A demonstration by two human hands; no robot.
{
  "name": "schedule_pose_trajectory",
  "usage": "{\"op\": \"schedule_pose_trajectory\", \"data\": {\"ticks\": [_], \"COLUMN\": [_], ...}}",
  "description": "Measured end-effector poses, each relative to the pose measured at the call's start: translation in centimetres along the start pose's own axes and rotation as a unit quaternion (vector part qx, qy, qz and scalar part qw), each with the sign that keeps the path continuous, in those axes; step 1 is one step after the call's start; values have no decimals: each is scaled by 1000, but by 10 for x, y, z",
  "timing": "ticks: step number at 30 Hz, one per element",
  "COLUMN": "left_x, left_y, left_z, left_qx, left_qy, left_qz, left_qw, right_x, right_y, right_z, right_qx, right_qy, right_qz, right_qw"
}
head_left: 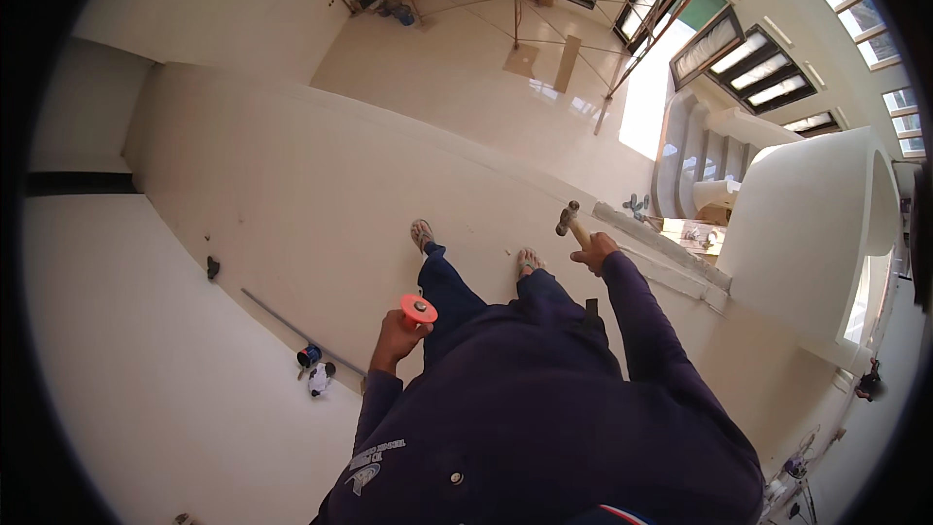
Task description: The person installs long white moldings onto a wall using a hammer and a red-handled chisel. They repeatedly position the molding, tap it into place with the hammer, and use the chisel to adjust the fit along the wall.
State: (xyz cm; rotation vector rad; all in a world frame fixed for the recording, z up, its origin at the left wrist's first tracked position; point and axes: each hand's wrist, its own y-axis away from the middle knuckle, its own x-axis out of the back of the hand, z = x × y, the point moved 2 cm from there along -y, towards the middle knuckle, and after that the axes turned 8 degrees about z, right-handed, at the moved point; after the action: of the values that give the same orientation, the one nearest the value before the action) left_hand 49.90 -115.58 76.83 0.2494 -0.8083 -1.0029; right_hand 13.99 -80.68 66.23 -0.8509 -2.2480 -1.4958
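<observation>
My right hand (596,252) is closed round the wooden handle of a hammer (580,232). The hammer's metal head is up and points away from me, out over the floor. In my left hand (393,341), held low in front of my left hip, is a chisel with a round orange hand guard (417,307). A metal end shows at the middle of the guard; the rest of the shaft is hidden by the hand. Chisel and hammer are well apart, and neither touches the floor or a wall. My feet stand in sandals on the pale floor between the two hands.
A dusty step edge (680,255) runs along the floor at my right, near a curved white wall (787,224) and grey stairs (695,151). Scaffolding (517,0) stands at the far side. At left lie a long pipe (277,318), a dark tin (308,356) and a white cloth (320,379).
</observation>
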Motion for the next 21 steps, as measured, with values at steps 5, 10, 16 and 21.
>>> {"op": "schedule_pose_trajectory", "data": {"ticks": [5, 10, 16, 21], "left_x": [56, 123, 172, 186], "left_y": [-69, -150, -206, -235], "left_z": [8, 24, 35, 70], "left_qx": [-12, -50, -65, -20], "left_qy": [-156, -208, -169, -136], "left_qz": [-118, -172, -296, -382], "left_qw": [981, 962, 938, 914], "right_x": [-46, -128, -139, -160], "right_y": [67, 98, 161, 187], "right_z": [-41, -68, -162, -165], "right_qx": [-1, -68, -161, -137], "right_qy": [-60, -131, -222, -322], "right_qz": [34, 132, 180, 172], "right_qw": [998, 980, 945, 921]}}
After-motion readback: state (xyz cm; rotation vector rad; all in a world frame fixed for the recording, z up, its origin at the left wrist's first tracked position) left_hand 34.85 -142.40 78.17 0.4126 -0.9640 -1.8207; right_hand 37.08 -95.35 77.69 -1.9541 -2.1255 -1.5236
